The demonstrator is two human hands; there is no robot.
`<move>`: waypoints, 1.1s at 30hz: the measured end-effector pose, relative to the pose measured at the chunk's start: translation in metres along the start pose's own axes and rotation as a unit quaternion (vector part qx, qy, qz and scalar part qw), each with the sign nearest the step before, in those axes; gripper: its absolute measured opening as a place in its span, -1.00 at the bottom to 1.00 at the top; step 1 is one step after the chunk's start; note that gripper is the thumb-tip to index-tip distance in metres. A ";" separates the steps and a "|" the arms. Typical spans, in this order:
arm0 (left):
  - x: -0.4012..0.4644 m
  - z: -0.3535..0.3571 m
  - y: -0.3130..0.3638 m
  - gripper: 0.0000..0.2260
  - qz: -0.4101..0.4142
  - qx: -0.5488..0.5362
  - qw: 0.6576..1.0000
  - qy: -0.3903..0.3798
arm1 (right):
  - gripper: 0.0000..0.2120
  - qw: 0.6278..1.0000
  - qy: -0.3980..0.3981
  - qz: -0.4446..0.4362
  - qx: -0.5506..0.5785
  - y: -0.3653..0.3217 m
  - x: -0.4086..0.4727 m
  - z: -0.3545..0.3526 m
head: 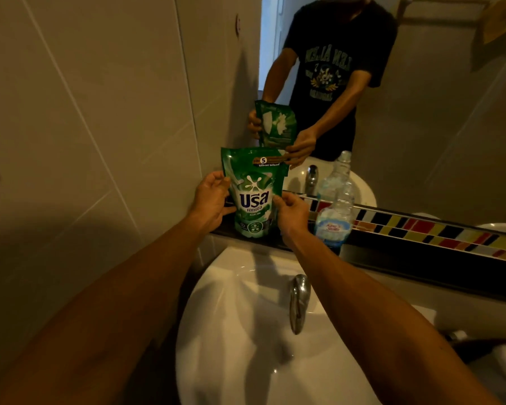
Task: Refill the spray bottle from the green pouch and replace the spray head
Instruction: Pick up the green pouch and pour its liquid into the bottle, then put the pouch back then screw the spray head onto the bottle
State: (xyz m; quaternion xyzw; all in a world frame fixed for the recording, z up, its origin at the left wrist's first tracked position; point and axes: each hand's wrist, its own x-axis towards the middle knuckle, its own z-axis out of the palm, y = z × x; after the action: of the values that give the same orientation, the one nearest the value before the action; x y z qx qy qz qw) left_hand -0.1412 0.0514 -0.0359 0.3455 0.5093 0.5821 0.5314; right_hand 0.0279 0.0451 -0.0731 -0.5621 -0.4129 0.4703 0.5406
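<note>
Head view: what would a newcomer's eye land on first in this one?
The bright green pouch stands out, upright on the dark ledge behind the white sink, with the left hand and right hand gripping its sides. Just right of it stands a clear bottle without a spray head, before a mirror.

Single head view, wide-angle, looks forward and down over both forearms. Sink point(246, 331) close below; mirror point(421, 112) ahead; tiled wall point(85, 112) left.
</note>
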 end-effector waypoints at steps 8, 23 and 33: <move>0.038 -0.043 -0.017 -0.83 0.019 -0.001 0.996 0.090 | -0.81 0.998 -0.044 0.039 -0.019 0.031 0.039 0.061; 0.091 -0.062 -0.033 -0.80 0.045 0.031 0.971 0.231 | -0.77 0.998 -0.056 0.031 -0.018 0.056 0.089 0.107; 0.068 -0.055 -0.035 -0.82 0.086 0.131 0.947 0.279 | -0.84 0.997 -0.042 0.021 -0.062 0.056 0.075 0.087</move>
State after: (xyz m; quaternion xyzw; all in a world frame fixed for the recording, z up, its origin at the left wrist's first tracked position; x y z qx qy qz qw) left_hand -0.1972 0.1016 -0.0924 0.2784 0.6771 0.6271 0.2661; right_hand -0.0429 0.1330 -0.1330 -0.5826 -0.4519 0.4785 0.4769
